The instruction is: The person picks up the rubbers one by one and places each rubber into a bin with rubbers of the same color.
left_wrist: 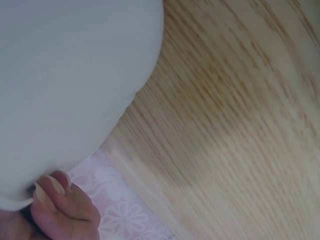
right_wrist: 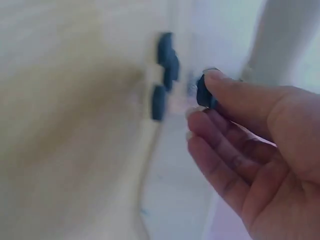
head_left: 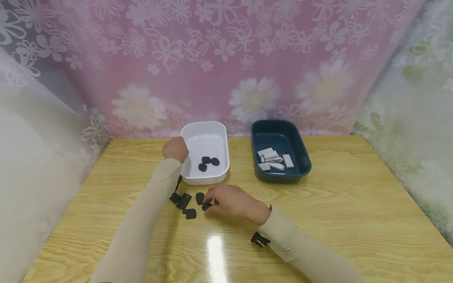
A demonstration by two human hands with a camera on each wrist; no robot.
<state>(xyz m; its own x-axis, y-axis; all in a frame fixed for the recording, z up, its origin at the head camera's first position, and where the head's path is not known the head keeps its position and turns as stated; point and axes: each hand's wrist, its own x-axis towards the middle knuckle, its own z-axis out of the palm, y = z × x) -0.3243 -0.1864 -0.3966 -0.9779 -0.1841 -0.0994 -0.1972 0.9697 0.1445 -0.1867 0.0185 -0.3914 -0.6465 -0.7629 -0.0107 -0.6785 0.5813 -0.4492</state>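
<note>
With curled fingers my left hand (head_left: 175,149) grips the left rim of a white plastic bin (head_left: 205,181). In the left wrist view its fingertips (left_wrist: 52,192) press against the bin's edge; a dark patch between the fingers is too unclear to name. My right hand (head_left: 235,201), in front of the bin, pinches a small black piece (right_wrist: 204,93) between thumb and fingers. Several black pieces (head_left: 184,201) lie on the table beside it, some flat and rounded, others blocky. Inside the white bin are three rounded black pieces (head_left: 203,167).
A dark blue bin (head_left: 283,178) stands to the right, holding several white blocks (head_left: 288,161) and small boxes. Both bins are on a wood-grain table (head_left: 354,204). Behind hangs a pink flowered curtain (head_left: 212,78), and pale curtains flank both sides.
</note>
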